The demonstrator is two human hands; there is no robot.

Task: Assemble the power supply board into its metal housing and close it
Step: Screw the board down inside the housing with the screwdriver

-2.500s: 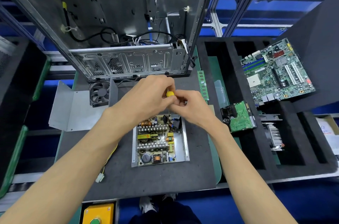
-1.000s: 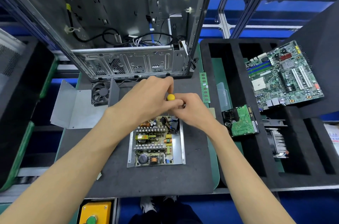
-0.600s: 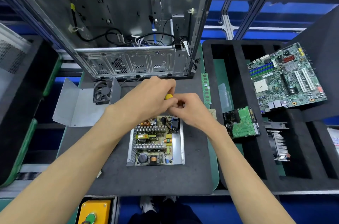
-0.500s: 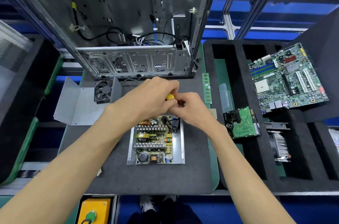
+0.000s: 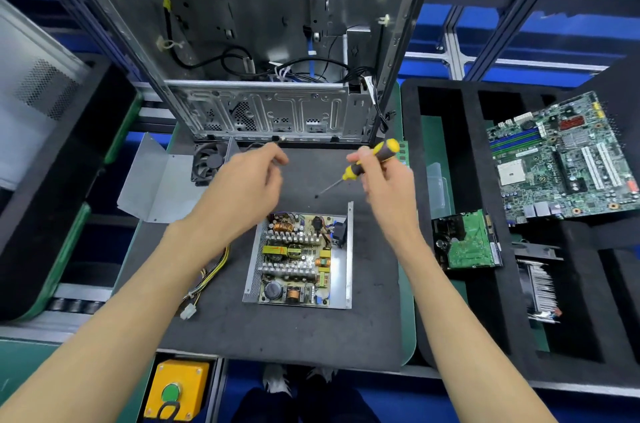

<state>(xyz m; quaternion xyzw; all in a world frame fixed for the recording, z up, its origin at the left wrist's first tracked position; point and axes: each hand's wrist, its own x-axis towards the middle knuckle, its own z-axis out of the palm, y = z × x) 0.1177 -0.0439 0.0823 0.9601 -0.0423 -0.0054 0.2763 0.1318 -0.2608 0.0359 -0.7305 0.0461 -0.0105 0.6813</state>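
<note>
The power supply board [image 5: 298, 258] is seen seated inside the open metal housing [image 5: 349, 256], which lies flat on the dark mat of the desk [image 5: 242, 332], near its middle. Whether every fixing screw is fitted cannot be told from this view. The housing is not yet closed: a bent grey metal cover [image 5: 152, 183] lies apart, to the left of the housing, with a fan [image 5: 207, 162] just beside it. A bundle of yellow and black wires [image 5: 207, 275] with a white connector trails on the mat to the left of the housing. The screwdriver [image 5: 363, 164] is held in the right hand [image 5: 388, 180], fingers curled round its yellow and black handle, the tip lifted clear of the board and pointing down-left. The left hand [image 5: 246, 187] is held above the mat with fingers loosely curled; nothing is seen in it. It is judged that board placement is done and that fitting and fastening the cover remains.
</note>
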